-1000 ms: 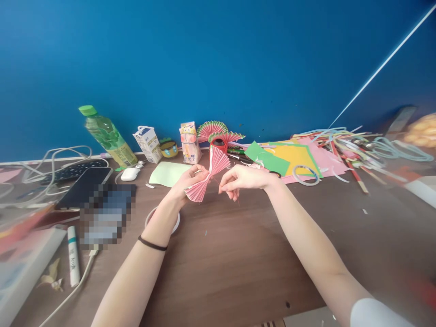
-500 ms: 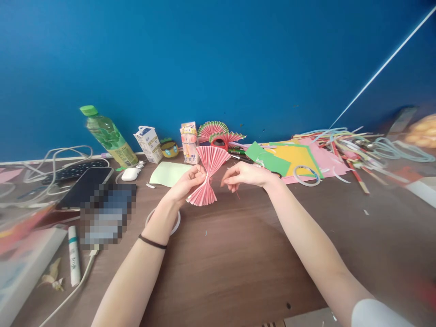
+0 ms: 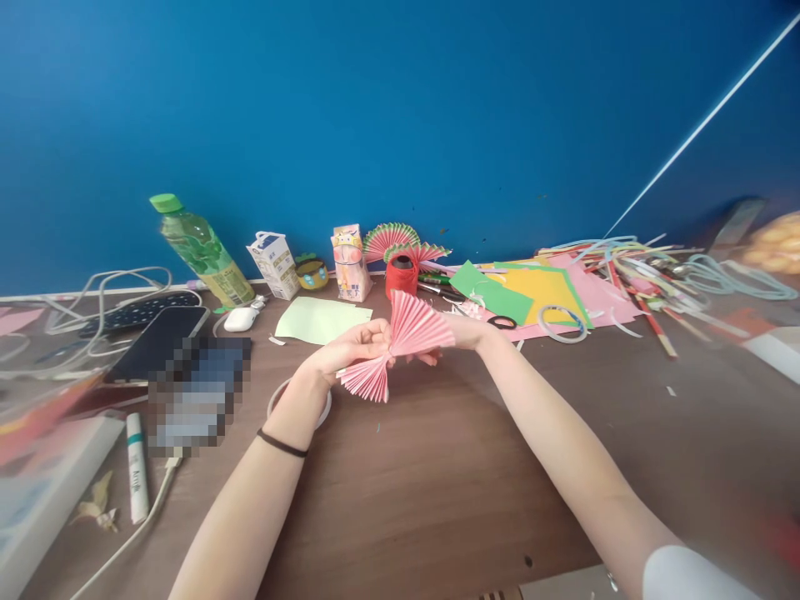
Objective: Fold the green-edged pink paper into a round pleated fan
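A pink pleated paper [image 3: 420, 327], cinched at its middle into a bow shape, is held tilted above the desk. My left hand [image 3: 359, 343] is closed on its narrow middle, thumb and fingers pinching there. The upper fan spreads to the right, and the lower fan [image 3: 368, 379] hangs below my fingers. My right hand [image 3: 459, 331] is behind the upper fan, which hides most of it. Its curled fingertips show just under the fan's edge; what they hold, if anything, is hidden. Behind the paper stands a red spool of thread [image 3: 400, 279].
Pleated fans [image 3: 392, 239] with green edges lean against the blue wall. Scissors [image 3: 502, 322] and coloured sheets [image 3: 493, 292] lie to the right, near a tape roll [image 3: 562, 323]. At left are a green-capped bottle [image 3: 203, 254], a marker [image 3: 136, 468] and a phone [image 3: 159, 340].
The pink pleated paper has tilted and moved slightly right and down with my left hand. My right hand, apart from the paper before, is now behind its upper fan.
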Tool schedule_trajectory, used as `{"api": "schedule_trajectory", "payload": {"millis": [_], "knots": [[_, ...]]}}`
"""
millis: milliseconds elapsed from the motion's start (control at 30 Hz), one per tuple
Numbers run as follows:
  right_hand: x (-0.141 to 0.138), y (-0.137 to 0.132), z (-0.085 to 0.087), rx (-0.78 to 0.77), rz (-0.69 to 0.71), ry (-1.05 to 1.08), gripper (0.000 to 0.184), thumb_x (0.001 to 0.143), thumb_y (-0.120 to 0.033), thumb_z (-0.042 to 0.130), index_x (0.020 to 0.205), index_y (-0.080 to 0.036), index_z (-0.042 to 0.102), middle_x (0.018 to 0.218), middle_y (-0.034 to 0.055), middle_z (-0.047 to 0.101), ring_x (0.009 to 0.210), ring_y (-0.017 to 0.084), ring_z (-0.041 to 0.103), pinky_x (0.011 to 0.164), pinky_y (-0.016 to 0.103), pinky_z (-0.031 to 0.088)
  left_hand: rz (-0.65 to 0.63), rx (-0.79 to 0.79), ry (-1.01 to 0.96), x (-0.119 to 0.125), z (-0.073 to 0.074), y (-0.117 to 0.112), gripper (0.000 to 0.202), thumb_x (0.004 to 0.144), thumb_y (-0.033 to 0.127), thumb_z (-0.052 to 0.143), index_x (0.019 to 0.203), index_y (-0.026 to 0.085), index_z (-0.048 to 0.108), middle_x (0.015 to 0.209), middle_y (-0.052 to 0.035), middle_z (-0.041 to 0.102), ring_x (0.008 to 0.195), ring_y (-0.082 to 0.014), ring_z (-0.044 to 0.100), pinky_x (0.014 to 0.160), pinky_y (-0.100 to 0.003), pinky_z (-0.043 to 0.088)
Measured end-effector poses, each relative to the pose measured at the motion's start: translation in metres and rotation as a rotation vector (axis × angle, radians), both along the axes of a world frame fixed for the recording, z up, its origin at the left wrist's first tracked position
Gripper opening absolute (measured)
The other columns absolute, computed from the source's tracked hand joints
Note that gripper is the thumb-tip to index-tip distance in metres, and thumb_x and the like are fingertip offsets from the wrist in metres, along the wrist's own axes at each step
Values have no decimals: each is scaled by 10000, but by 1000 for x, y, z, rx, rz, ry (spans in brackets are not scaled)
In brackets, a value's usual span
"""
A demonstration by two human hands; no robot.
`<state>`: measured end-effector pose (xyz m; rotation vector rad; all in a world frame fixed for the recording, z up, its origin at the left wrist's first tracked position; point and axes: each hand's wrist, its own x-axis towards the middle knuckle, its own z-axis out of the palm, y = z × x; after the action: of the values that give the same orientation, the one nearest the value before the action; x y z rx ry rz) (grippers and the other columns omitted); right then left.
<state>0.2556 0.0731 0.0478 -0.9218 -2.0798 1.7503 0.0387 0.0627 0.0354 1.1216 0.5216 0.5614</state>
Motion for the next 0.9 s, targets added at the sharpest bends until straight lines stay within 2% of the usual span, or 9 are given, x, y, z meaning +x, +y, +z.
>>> {"api": "schedule_trajectory", "payload": {"millis": [100,167,200,367,467,567,633,733,900], "knots": [[-5,-1,2,89,-17,-105,119,672,-224,581,690,-124,643,566,-22,574,545,85,472,535,215,367,-235,70,167,3,9,-5,217,630,262,725,729,156,564,675,-7,614,620,-114,575,618,-231,421],[-6,-2,7,121,11,-181,143,682,-256,584,717,-131,645,558,-36,542,529,73,437,517,204,334,-303,193,326,5,15,-8,150,651,245,688,703,156,579,671,0,610,631,-110,559,623,-226,404],[-7,-2,10,138,24,-221,166,697,-278,574,743,-136,646,547,-42,523,511,68,416,500,201,314,-295,261,414,7,18,-9,119,657,237,666,701,159,588,666,5,606,622,-107,545,605,-220,392],[-12,-13,27,349,-57,-352,182,732,-302,528,746,-157,638,564,-38,507,499,69,390,469,208,261,-52,510,727,13,21,-13,60,621,202,565,667,178,596,596,25,575,512,-106,469,479,-219,309],[-20,-25,35,522,-119,-410,166,740,-224,485,698,-165,633,566,-36,516,489,66,361,478,220,241,66,561,842,16,22,-16,80,606,202,531,666,186,582,596,23,578,541,-133,496,501,-236,336],[-28,-36,41,658,-186,-428,191,748,-164,452,689,-167,634,618,-16,570,518,73,394,504,226,246,161,613,905,19,23,-16,100,619,219,529,697,182,581,632,15,588,606,-150,521,548,-249,360],[-32,-40,43,681,-227,-426,198,752,-142,444,672,-162,624,621,-9,579,527,76,409,512,224,251,231,622,901,20,22,-15,84,630,240,546,682,176,562,637,11,586,620,-151,525,557,-251,362],[-32,-42,43,664,-293,-402,184,768,-154,462,712,-162,638,635,-2,592,537,81,432,521,220,271,340,532,833,18,18,-10,140,652,295,579,662,176,506,607,13,576,575,-137,513,536,-246,358],[-29,-38,41,617,-345,-294,161,781,-209,511,772,-165,666,673,2,612,559,85,480,541,213,330,495,339,551,10,17,-2,198,642,290,631,694,166,486,571,32,543,520,-95,477,499,-214,327]]}}
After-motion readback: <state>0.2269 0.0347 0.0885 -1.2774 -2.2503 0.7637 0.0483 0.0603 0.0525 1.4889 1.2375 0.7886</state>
